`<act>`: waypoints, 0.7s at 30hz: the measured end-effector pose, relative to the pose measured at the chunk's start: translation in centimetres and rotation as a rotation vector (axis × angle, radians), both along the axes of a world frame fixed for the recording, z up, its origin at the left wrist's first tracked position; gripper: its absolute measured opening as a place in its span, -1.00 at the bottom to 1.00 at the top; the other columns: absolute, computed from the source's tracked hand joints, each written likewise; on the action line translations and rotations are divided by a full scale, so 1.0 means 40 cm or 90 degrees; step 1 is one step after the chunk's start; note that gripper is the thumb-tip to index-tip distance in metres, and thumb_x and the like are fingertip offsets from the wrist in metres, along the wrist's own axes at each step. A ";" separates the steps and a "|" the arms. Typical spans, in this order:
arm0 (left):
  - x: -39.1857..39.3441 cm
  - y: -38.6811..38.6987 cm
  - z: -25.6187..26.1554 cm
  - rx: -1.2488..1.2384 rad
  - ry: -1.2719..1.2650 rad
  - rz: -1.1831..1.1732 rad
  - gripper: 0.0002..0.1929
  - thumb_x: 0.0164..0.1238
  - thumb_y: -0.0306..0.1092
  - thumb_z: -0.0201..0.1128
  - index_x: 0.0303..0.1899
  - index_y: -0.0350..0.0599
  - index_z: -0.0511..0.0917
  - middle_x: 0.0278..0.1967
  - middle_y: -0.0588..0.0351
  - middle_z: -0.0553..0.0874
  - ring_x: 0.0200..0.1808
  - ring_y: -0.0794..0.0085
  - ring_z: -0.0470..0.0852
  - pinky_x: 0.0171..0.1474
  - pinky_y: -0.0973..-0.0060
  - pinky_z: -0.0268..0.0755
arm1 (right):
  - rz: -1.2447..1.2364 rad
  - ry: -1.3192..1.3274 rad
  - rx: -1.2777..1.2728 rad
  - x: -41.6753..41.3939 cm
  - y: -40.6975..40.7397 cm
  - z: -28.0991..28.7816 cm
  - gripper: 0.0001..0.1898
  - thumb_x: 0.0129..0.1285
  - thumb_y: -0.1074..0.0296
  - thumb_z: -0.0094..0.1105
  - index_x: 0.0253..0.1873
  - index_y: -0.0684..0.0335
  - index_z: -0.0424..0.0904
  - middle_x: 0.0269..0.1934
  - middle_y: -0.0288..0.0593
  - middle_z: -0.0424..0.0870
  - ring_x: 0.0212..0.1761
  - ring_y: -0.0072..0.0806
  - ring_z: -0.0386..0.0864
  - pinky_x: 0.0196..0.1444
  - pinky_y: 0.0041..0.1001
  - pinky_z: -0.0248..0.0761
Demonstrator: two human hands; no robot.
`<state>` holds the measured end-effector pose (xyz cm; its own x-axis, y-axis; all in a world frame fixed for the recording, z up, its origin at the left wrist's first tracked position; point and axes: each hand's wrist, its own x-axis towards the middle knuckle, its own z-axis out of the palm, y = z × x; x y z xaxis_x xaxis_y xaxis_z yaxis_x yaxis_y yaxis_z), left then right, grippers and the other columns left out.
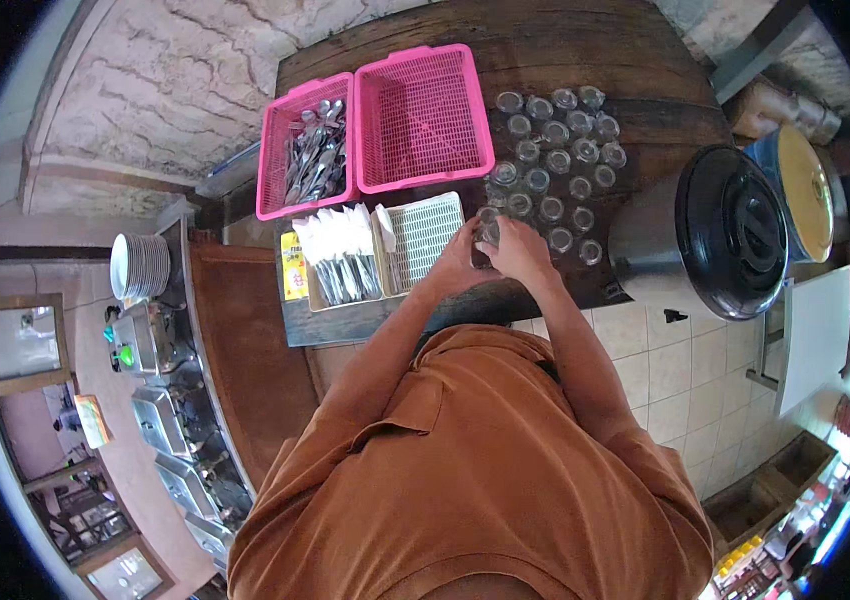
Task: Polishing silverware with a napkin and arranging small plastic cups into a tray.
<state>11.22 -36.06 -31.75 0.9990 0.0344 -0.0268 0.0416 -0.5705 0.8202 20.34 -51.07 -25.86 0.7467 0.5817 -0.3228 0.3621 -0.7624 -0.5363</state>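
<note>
My left hand and my right hand meet around a clear glass near the front of the dark wooden table. The fingers of both touch its sides. Beyond and to the right stand several upside-down-looking clear glasses in loose rows. Left of my hands lies a white plastic basket holding a little wrapped cutlery. Beside it, another basket holds cutlery in white paper sleeves. Behind them, one pink basket is empty and another holds loose metal spoons and other cutlery.
A large pot-like container with a black lid stands at the table's right. A yellow packet lies at the left edge. Farther left are stacked white plates and metal chafing dishes. A white board is at right.
</note>
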 end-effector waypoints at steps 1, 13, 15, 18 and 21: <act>0.012 -0.008 0.010 -0.023 -0.010 0.019 -0.08 0.13 -0.26 0.58 0.48 -0.32 0.23 0.32 -0.32 0.53 0.39 -0.07 0.53 0.42 0.15 0.40 | 0.006 -0.004 0.001 0.003 -0.001 -0.004 -0.42 0.37 0.03 0.36 0.32 0.31 0.49 0.11 0.12 0.73 0.19 0.06 0.68 0.18 -0.10 0.59; 0.048 -0.010 0.021 -0.036 -0.051 0.218 -0.45 0.29 -0.09 0.38 0.06 -0.39 0.43 -0.22 -0.45 0.73 -0.10 -0.37 0.73 -0.10 0.06 0.60 | -0.047 -0.197 0.471 -0.025 0.059 -0.001 -0.62 0.51 0.07 0.20 0.08 0.31 0.73 0.02 0.04 0.79 0.06 -0.03 0.75 0.13 -0.15 0.59; 0.042 -0.008 0.025 -0.123 -0.073 0.229 -0.44 0.28 -0.09 0.38 0.07 -0.42 0.46 -0.20 -0.39 0.75 -0.06 -0.19 0.78 -0.05 0.12 0.60 | -0.093 0.033 0.529 -0.030 0.067 0.035 -0.64 0.55 0.09 0.17 0.08 0.28 0.74 0.00 0.04 0.80 0.05 -0.06 0.76 0.13 -0.19 0.59; 0.042 -0.012 0.069 -0.119 0.029 0.253 -0.50 0.26 -0.09 0.38 0.00 -0.40 0.56 -0.14 -0.23 0.79 -0.10 0.15 0.79 -0.06 0.25 0.59 | -0.104 -0.130 0.464 -0.009 0.070 -0.068 -0.63 0.59 0.08 0.12 0.08 0.30 0.73 0.00 0.04 0.79 0.04 -0.12 0.77 0.13 -0.23 0.57; 0.023 -0.008 0.074 -0.322 0.199 0.235 -0.55 0.34 -0.10 0.33 0.01 -0.37 0.61 -0.12 -0.12 0.81 -0.13 0.21 0.79 -0.07 0.30 0.58 | -0.110 0.110 0.504 -0.011 0.074 -0.104 -0.62 0.61 0.07 0.10 0.09 0.31 0.72 0.04 0.10 0.77 0.09 -0.10 0.74 0.16 -0.23 0.54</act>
